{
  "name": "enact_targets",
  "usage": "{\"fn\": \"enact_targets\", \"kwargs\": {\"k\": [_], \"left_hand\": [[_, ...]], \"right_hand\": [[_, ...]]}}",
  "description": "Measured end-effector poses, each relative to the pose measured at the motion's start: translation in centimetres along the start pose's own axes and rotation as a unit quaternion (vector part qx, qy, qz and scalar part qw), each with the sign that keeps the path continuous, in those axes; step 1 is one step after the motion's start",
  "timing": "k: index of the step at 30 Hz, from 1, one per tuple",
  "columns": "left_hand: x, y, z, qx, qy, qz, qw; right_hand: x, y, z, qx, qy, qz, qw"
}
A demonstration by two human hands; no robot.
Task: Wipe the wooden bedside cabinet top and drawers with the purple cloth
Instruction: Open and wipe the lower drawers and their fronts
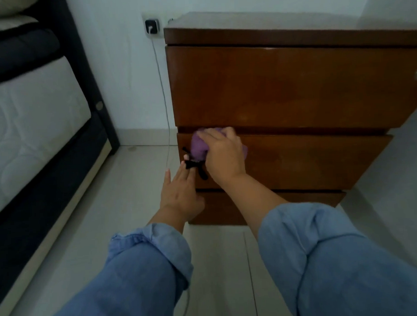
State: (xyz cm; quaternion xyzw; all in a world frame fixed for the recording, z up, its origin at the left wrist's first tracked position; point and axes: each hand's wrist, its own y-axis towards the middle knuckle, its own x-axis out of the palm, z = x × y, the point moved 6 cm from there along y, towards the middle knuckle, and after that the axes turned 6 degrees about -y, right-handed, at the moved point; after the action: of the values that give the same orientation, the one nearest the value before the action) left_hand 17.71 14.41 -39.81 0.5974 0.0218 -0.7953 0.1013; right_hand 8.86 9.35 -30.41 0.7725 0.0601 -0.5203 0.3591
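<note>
1. The right hand (222,155) is clamped on the bunched purple cloth (198,146), pressing it against the upper left corner of the middle drawer (309,161) of the wooden cabinet (283,84), just under the gap below the top drawer (283,84).
2. The left hand (180,192) lies flat with fingers straight and together, holding nothing, against the left edge of the same drawer front; a small black thing (194,164) sits at its fingertips, and I cannot tell what it is.
3. Risk: the cloth is wadded, so little of it meets the wood; streaks or missed strips seem likely unless it is spread.
4. Risk: a hard push near the gap could catch cloth in the seam between drawers.
5. Risk: a wide stroke leftward could knock the black thing or snag the charger cable (162,93) hanging from the wall socket (152,27) beside the cabinet.
6. The bottom drawer (287,202) lies low; it may be skipped.
</note>
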Motion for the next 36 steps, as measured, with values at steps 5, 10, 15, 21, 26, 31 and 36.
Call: {"fn": "enact_targets", "kwargs": {"k": [5,10,15,21,26,31,36], "left_hand": [[-1.1,-1.0,-0.6,-0.028,-0.004,0.026,0.999],[0.7,-1.2,-1.4,-0.08,-0.198,0.053,0.975],[1.3,-0.1,-1.4,-0.141,-0.503,0.153,0.839],[1.1,0.1,-2.5,-0.153,-0.521,0.262,0.798],[2.2,-0.1,-2.3,-0.163,-0.489,0.215,0.83],[0.8,-0.4,-0.7,-0.106,-0.382,0.203,0.895],[-2.5,-0.1,3.1,0.016,-0.155,0.276,0.948]], "right_hand": [[-1.3,-0.8,-3.4,-0.122,0.0,0.035,0.992],[-2.3,-1.3,-0.2,-0.138,-0.142,0.143,0.97],[2.7,-0.4,0.2,-0.23,-0.269,0.141,0.925],[8.9,-1.1,1.2,-0.272,-0.346,0.151,0.885],[13.1,-5.4,3.0,-0.402,-0.356,-0.015,0.844],[10.5,-6.9,4.8,-0.441,-0.326,-0.054,0.835],[3.4,-3.3,7.4,-0.34,-0.301,0.126,0.882]]}}
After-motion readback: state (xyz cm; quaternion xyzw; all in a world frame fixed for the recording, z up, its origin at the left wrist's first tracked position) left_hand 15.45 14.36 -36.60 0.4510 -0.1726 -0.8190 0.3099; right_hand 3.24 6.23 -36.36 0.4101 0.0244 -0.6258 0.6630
